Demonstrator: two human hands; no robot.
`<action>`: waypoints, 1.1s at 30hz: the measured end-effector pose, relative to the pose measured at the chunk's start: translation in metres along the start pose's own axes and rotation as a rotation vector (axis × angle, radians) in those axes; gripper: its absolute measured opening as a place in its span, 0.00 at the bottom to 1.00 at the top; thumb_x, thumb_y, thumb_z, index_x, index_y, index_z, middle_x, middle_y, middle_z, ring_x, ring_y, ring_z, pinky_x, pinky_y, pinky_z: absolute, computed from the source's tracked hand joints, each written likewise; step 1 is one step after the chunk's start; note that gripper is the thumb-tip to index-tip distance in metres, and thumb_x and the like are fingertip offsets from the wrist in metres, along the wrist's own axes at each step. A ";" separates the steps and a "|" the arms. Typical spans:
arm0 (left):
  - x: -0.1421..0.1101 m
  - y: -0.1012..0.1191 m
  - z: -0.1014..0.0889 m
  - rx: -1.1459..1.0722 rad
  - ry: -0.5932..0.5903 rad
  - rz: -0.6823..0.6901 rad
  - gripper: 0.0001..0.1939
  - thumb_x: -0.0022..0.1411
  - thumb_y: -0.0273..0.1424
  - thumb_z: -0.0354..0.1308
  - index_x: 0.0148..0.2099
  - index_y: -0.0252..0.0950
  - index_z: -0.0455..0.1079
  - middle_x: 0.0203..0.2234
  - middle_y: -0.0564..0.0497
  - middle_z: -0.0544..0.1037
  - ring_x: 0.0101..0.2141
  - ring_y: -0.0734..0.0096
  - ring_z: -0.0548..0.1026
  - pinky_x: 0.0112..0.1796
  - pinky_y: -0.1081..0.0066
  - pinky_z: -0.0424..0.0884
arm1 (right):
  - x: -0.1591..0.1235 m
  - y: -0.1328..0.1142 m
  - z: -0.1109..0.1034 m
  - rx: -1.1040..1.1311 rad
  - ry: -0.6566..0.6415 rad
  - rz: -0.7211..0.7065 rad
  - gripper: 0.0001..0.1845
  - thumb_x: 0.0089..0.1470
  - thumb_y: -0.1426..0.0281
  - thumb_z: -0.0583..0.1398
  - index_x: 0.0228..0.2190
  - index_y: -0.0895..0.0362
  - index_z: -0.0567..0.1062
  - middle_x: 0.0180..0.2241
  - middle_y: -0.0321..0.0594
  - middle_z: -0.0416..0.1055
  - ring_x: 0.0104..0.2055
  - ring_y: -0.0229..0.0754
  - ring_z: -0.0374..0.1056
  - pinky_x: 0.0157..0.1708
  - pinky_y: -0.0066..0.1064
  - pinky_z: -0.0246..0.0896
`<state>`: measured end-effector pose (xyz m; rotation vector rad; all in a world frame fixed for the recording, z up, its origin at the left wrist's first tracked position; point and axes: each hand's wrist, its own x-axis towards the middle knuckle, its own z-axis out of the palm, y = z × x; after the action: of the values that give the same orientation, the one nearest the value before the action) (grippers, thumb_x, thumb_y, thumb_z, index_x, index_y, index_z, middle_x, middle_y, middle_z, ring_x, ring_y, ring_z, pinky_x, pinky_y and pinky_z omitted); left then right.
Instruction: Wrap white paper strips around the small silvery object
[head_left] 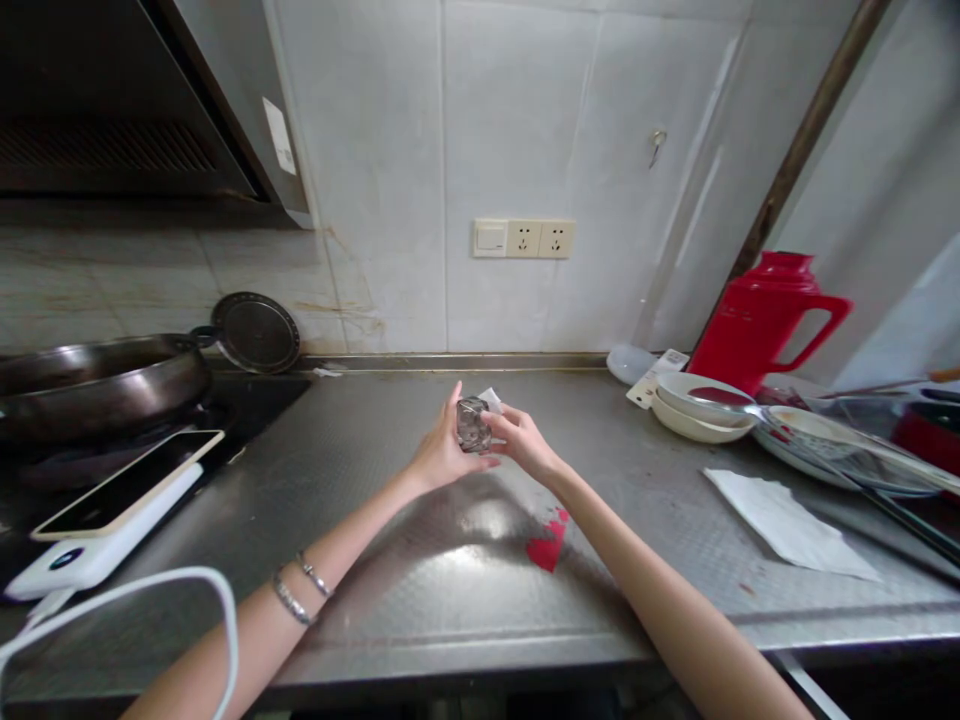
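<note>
Steel counter (345, 425); glassy object (472, 425) in both hands (441, 447) (526, 442), long axis unclear

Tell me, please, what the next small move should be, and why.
Perhaps turn the glass slightly with the left hand, since that hand cups it while the right hand touches its side, near what looks like white tissue.

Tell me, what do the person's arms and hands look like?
No sleeves show on the slim left forearm or right forearm. The left one wears two silvery bracelets, their patterns too blurry to make out. The right one shows no bracelet. The left hand and right hand wear no gloves.
</note>
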<state>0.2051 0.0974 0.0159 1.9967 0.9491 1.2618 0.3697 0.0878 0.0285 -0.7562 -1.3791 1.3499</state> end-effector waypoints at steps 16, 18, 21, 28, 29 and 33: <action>-0.004 0.007 0.012 -0.114 0.042 -0.022 0.40 0.43 0.35 0.71 0.55 0.38 0.54 0.41 0.47 0.74 0.38 0.68 0.75 0.41 0.70 0.71 | 0.007 0.001 -0.015 -0.589 0.374 -0.237 0.21 0.53 0.54 0.55 0.20 0.57 0.70 0.18 0.34 0.64 0.22 0.37 0.65 0.22 0.26 0.58; -0.005 0.007 0.013 -0.115 0.046 -0.047 0.39 0.43 0.35 0.71 0.54 0.37 0.55 0.41 0.48 0.74 0.37 0.68 0.75 0.40 0.70 0.72 | 0.005 -0.002 -0.015 -0.697 0.460 -0.386 0.22 0.56 0.56 0.53 0.18 0.57 0.69 0.17 0.34 0.62 0.22 0.36 0.61 0.24 0.26 0.55; -0.005 0.007 0.014 -0.105 0.049 -0.069 0.38 0.42 0.35 0.71 0.53 0.37 0.57 0.41 0.47 0.74 0.38 0.67 0.75 0.41 0.69 0.71 | 0.003 -0.005 -0.011 -0.670 0.436 -0.486 0.21 0.58 0.57 0.52 0.23 0.58 0.73 0.20 0.34 0.65 0.23 0.36 0.59 0.25 0.26 0.54; -0.008 0.007 0.018 -0.088 0.088 -0.097 0.36 0.41 0.36 0.72 0.51 0.36 0.61 0.37 0.49 0.75 0.35 0.68 0.75 0.36 0.70 0.73 | -0.002 0.004 -0.001 -0.601 0.259 -0.496 0.15 0.58 0.61 0.55 0.35 0.56 0.79 0.27 0.37 0.75 0.28 0.39 0.67 0.28 0.27 0.60; -0.008 0.007 0.019 -0.098 0.096 -0.114 0.36 0.40 0.37 0.72 0.51 0.35 0.62 0.36 0.50 0.76 0.33 0.69 0.75 0.34 0.71 0.73 | -0.003 0.004 0.000 -0.601 0.257 -0.507 0.15 0.58 0.62 0.55 0.36 0.55 0.79 0.28 0.37 0.76 0.29 0.40 0.69 0.29 0.27 0.60; -0.006 0.002 0.021 -0.173 0.134 -0.200 0.36 0.41 0.40 0.71 0.50 0.36 0.61 0.32 0.52 0.74 0.25 0.74 0.73 0.21 0.76 0.70 | -0.009 -0.001 0.003 -0.615 0.233 -0.546 0.15 0.59 0.63 0.55 0.38 0.54 0.79 0.31 0.37 0.77 0.31 0.40 0.71 0.32 0.27 0.62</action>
<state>0.2227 0.0892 0.0067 1.6593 1.0378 1.3288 0.3694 0.0782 0.0283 -0.8155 -1.6668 0.3940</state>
